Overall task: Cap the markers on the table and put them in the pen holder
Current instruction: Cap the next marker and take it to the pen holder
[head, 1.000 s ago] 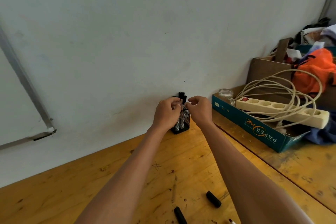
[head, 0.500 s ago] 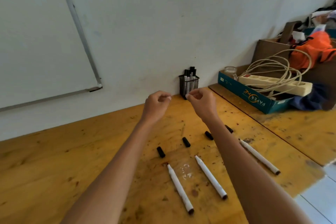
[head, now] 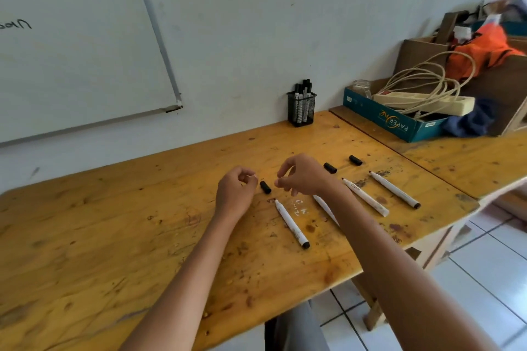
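A: Where were the hands?

B: The left hand (head: 235, 194) and right hand (head: 302, 177) hovered loosely curled, holding nothing, either side of a loose cap (head: 265, 187). Four uncapped markers (head: 291, 224) lay near; the pen holder (head: 301, 107) stood far, by the wall.

A: Best approach?

B: Probably pinch that cap, then align it squarely with a tip.

Pen holder (head: 301, 108) stands behind uncapped markers (head: 291, 224) and caps (head: 265, 187) on table (head: 114, 236).

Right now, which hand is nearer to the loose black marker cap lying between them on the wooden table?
Left, narrowly. The left hand sits just left of the loose black marker cap, fingertips nearly touching it. The right hand hovers just to its right, with a slightly wider gap.
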